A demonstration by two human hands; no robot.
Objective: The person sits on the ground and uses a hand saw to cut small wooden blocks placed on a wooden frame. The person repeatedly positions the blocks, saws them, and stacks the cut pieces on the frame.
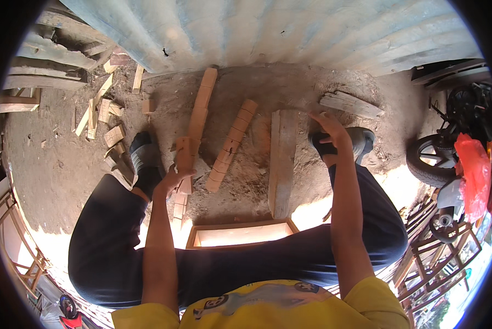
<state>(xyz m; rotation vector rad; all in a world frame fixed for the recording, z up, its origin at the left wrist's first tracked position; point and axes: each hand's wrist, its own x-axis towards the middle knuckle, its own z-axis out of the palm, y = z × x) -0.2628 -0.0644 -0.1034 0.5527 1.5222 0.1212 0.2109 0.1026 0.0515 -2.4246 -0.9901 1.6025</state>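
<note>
My left hand (pixel 175 179) is closed round a small wooden block (pixel 184 151), just inside my left foot. The held block overlaps a line of light wooden blocks (pixel 203 98) on the dirt, and more blocks (pixel 180 207) show below my hand. To the right of it lies a second slanting row of blocks (pixel 232 143). My right hand (pixel 332 130) hovers by my right foot with its fingers apart and nothing in them. Between that hand and the slanting row rests a thick weathered grey beam (pixel 282 164).
Wood offcuts (pixel 95 112) are scattered at the far left. A corrugated metal sheet (pixel 268 33) borders the far side. A grey plank (pixel 351 104) lies beyond my right foot. At the right stand a motorcycle wheel (pixel 429 164) and a red plastic bag (pixel 472 172).
</note>
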